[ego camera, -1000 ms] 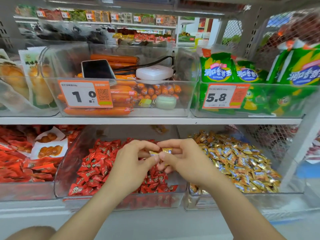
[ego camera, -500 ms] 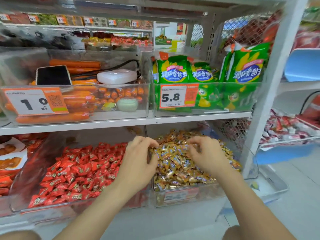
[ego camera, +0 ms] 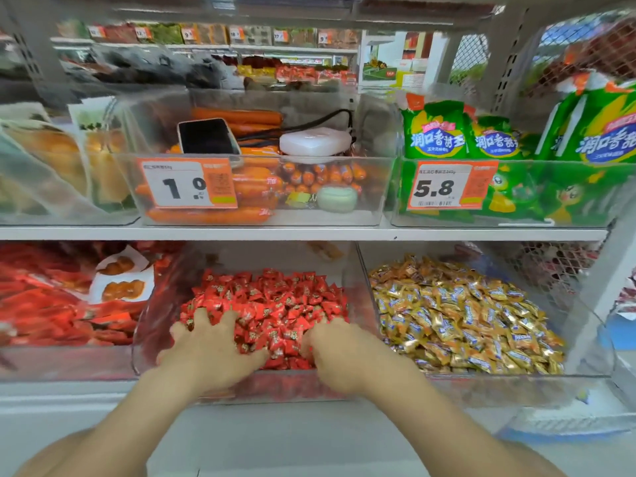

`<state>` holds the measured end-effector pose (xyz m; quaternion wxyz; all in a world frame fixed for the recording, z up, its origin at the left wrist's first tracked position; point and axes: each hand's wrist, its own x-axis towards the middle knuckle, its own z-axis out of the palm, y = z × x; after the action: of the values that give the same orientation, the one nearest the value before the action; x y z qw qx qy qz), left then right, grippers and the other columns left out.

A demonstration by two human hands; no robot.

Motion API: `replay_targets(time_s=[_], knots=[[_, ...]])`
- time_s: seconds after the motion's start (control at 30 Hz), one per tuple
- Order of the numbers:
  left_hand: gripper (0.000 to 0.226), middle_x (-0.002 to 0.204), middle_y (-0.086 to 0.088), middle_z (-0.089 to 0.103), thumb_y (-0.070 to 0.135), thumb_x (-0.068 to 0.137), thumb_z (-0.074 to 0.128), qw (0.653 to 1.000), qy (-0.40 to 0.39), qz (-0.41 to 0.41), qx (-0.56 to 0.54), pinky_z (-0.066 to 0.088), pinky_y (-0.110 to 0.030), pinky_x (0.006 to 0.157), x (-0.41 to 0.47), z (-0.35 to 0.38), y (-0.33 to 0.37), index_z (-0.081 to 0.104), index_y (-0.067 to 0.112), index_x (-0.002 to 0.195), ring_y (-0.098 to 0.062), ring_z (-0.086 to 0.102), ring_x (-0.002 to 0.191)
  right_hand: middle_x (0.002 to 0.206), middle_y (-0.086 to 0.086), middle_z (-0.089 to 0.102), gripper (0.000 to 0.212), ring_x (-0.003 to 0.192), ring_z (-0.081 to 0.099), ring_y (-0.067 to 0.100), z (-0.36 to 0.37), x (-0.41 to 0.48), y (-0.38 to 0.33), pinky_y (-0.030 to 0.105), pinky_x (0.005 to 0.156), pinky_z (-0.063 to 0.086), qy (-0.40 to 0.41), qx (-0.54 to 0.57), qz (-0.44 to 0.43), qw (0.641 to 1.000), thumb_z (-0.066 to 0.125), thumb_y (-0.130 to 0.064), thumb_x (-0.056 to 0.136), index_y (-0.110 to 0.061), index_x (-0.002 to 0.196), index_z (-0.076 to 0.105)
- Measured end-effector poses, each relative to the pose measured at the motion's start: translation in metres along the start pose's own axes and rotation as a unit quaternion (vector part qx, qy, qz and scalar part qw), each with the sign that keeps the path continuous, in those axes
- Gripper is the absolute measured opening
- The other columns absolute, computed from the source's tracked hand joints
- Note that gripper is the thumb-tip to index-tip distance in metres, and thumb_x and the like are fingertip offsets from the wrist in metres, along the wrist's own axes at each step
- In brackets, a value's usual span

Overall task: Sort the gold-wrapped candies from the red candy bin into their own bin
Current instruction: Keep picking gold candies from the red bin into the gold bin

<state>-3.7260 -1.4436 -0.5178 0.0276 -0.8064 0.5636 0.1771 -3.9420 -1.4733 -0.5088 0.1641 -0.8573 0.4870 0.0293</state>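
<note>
Near: left hand (ego camera: 213, 346) flat, fingers splayed, pressing red candies (ego camera: 275, 304). Beside it right hand (ego camera: 344, 352), fingertips buried in pile, grip unclear. No gold piece showing there. Right of right hand: gold candies (ego camera: 457, 315) heaped in own bin (ego camera: 499, 383). Likely light, crinkly, slippery; pinch wrapper edge.

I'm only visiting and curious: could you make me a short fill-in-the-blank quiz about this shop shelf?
The left hand and the right hand both touch candies wrapped in ____.
The gold-wrapped candies lie to the ____ of both hands.
The price tag in front of the green bags reads ____.
Missing words: red; right; 5.8
</note>
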Motion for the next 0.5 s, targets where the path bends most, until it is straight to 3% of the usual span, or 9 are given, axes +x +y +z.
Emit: replay_targets(time_s=[0.07, 0.13, 0.2, 0.3, 0.4, 0.5], knots=[[0.106, 0.167, -0.012, 0.013, 0.093, 0.074, 0.049, 1.0, -0.023, 0.004, -0.003, 0.033, -0.061, 0.116, 0.002, -0.003, -0.003, 0.017, 0.042, 0.161, -0.048, 0.012, 0.151, 0.114, 0.018, 0.066, 0.025, 0.106, 0.066, 0.039, 0.003, 0.018, -0.002, 0.039, 0.079, 0.053, -0.016, -0.008, 0.035, 0.999, 0.051, -0.003, 0.089, -0.01, 0.106, 0.068], [0.101, 0.165, -0.012, 0.016, 0.093, 0.075, 0.047, 0.999, -0.006, 0.013, 0.037, 0.03, -0.061, 0.114, 0.003, -0.006, -0.003, 0.024, 0.04, 0.158, -0.046, 0.016, 0.149, 0.11, 0.017, 0.067, 0.019, 0.104, 0.067, 0.039, 0.001, 0.038, 0.001, 0.041, 0.081, 0.057, 0.054, 0.016, 0.072, 0.996, 0.056, -0.005, 0.089, -0.01, 0.104, 0.067], [0.089, 0.157, -0.011, 0.024, 0.089, 0.077, 0.045, 0.992, 0.062, 0.059, 0.097, 0.03, -0.06, 0.111, 0.004, -0.005, 0.001, 0.04, 0.036, 0.148, -0.041, 0.023, 0.143, 0.109, 0.016, 0.069, 0.023, 0.102, 0.068, 0.038, 0.0, 0.058, 0.003, 0.044, 0.085, 0.06, 0.117, 0.045, 0.105, 0.987, 0.058, -0.001, 0.09, -0.01, 0.108, 0.068], [0.065, 0.134, -0.001, 0.038, 0.076, 0.082, 0.048, 0.962, 0.159, 0.181, 0.129, 0.035, -0.051, 0.106, 0.017, -0.004, 0.004, 0.055, 0.033, 0.131, -0.028, 0.033, 0.128, 0.109, 0.02, 0.07, 0.021, 0.106, 0.068, 0.04, 0.004, 0.087, 0.009, 0.043, 0.088, 0.058, 0.132, 0.077, 0.137, 0.979, 0.057, 0.005, 0.089, -0.006, 0.103, 0.067], [0.053, 0.126, 0.008, 0.04, 0.071, 0.09, 0.05, 0.952, 0.126, 0.265, 0.081, 0.034, -0.045, 0.106, 0.035, -0.004, 0.01, 0.057, 0.037, 0.129, -0.02, 0.034, 0.124, 0.12, 0.021, 0.067, 0.021, 0.117, 0.063, 0.041, 0.014, 0.104, 0.017, 0.043, 0.093, 0.053, 0.111, 0.077, 0.174, 0.975, 0.06, -0.004, 0.092, -0.008, 0.113, 0.061], [0.068, 0.141, 0.002, 0.041, 0.074, 0.088, 0.054, 0.959, 0.076, 0.251, 0.104, 0.035, -0.046, 0.111, 0.053, -0.003, 0.012, 0.048, 0.035, 0.144, -0.027, 0.037, 0.131, 0.126, 0.015, 0.065, 0.038, 0.124, 0.06, 0.038, 0.021, 0.115, 0.024, 0.044, 0.102, 0.053, 0.093, 0.081, 0.2, 0.972, 0.066, -0.013, 0.088, -0.013, 0.125, 0.058]])
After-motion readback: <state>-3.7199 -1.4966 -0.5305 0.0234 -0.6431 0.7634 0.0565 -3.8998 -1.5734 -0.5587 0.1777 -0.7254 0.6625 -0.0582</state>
